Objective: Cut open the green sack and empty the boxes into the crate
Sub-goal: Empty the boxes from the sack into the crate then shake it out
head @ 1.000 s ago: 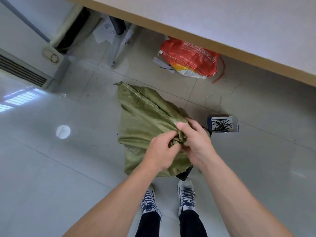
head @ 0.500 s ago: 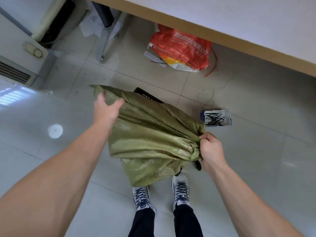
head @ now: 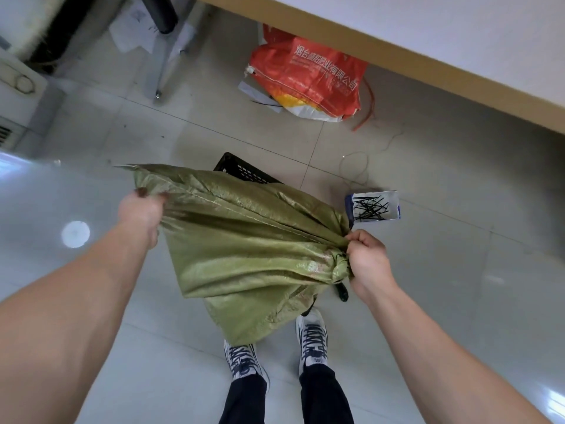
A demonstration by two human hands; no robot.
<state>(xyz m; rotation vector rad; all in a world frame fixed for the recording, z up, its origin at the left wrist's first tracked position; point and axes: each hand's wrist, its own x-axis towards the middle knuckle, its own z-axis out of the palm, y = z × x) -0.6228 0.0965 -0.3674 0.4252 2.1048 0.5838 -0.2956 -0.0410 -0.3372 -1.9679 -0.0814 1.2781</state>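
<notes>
The green sack (head: 244,240) hangs stretched between my hands above the floor, its tied neck at the right. My left hand (head: 142,211) grips the sack's bottom corner at the left. My right hand (head: 368,258) grips the bunched, knotted neck. A black crate (head: 241,171) stands on the floor behind and under the sack; only its far corner shows. No boxes are visible; the sack hides whatever is inside it.
A small white-and-blue box of black cable ties (head: 373,206) lies on the floor to the right. A red printed sack (head: 308,79) lies under the table edge (head: 428,78). A metal leg (head: 160,65) and a white unit (head: 18,99) stand at the left. My shoes (head: 312,341) are below.
My left hand left the sack's neck and went to its far-left bottom corner, now gripping it. The sack has been lifted and spread sideways, uncovering the crate's corner.
</notes>
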